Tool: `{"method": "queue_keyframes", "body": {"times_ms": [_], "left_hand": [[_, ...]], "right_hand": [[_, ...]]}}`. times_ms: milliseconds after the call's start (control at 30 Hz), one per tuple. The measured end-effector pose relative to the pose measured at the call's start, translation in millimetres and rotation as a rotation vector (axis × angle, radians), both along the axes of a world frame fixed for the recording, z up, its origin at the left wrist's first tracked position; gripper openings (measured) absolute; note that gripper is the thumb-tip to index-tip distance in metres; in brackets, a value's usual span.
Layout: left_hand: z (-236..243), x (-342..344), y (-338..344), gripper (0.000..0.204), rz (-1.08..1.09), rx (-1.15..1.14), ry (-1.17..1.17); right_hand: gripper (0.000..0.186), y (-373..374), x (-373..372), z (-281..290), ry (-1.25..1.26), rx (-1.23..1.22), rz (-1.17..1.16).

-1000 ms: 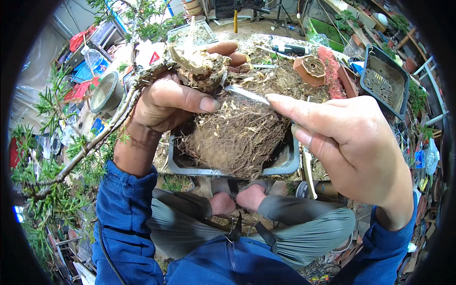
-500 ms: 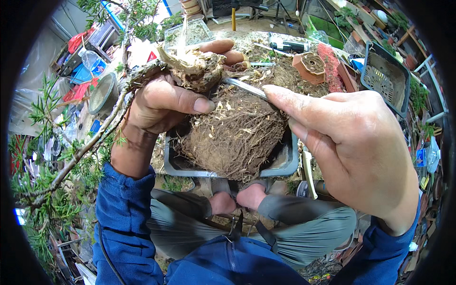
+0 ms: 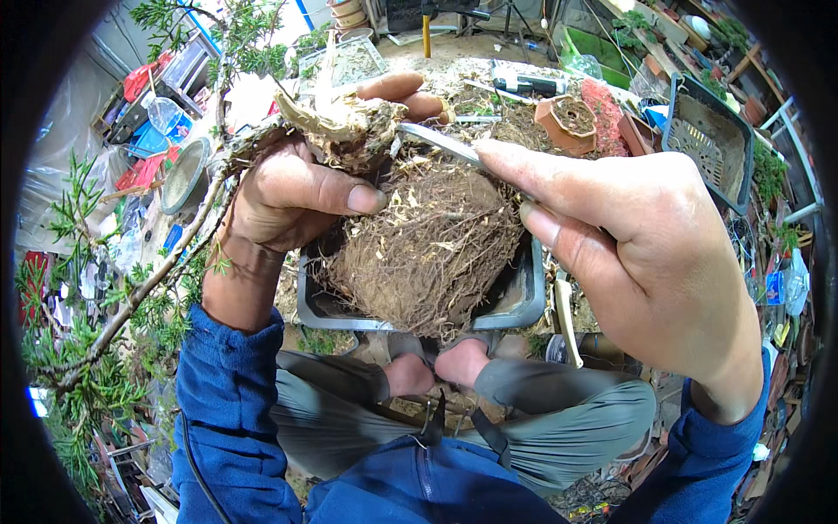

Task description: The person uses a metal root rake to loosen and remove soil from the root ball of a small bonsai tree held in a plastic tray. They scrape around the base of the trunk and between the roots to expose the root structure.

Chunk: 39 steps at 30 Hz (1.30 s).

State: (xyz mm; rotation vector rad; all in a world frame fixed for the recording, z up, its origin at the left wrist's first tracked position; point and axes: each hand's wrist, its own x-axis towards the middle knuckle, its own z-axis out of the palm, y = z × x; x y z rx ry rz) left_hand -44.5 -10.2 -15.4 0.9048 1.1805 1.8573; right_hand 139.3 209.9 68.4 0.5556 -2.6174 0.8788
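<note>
My left hand [image 3: 284, 196] is closed around the gnarled trunk base [image 3: 349, 131] of a juniper with a long branch [image 3: 170, 266] and green needles along the left side. Pale, splintered wood shows on the trunk. My right hand [image 3: 637, 262] grips a flat metal blade [image 3: 436, 140], whose tip touches the right side of the splintered wood. Below both hands, a brown ball of matted roots and soil [image 3: 428, 253], scattered with pale chips, fills a dark plastic tray [image 3: 509, 317].
Terracotta pots [image 3: 566, 124], a black slotted crate [image 3: 707, 140] and a cylindrical tool [image 3: 528, 83] sit at the back right. A grey bowl [image 3: 188, 175] and bottles [image 3: 166, 116] stand at the left. A pale handle [image 3: 567, 323] leans beside the tray, above my crossed legs.
The blade and my right hand have shifted slightly up and left along the wood. My left hand and the trunk have moved a little left in the view.
</note>
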Motion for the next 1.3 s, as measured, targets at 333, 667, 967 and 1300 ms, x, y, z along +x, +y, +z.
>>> {"method": "queue_keyframes", "body": {"times_ms": [333, 667, 967, 1300], "left_hand": [[1, 0, -1, 0.1, -0.001, 0.015, -0.028], [1, 0, 1, 0.109, 0.051, -0.018, 0.015], [2, -1, -1, 0.101, -0.033, 0.028, -0.057], [1, 2, 1, 0.112, 0.059, -0.041, -0.007]], "right_hand": [[0.04, 2, -4, -11, 0.138, 0.15, -0.005], [0.042, -1, 7, -7, 0.052, 0.413, -0.181], [0.04, -7, -4, -5, 0.243, 0.395, -0.168], [0.047, 9, 3, -5, 0.088, 0.359, -0.019]]}}
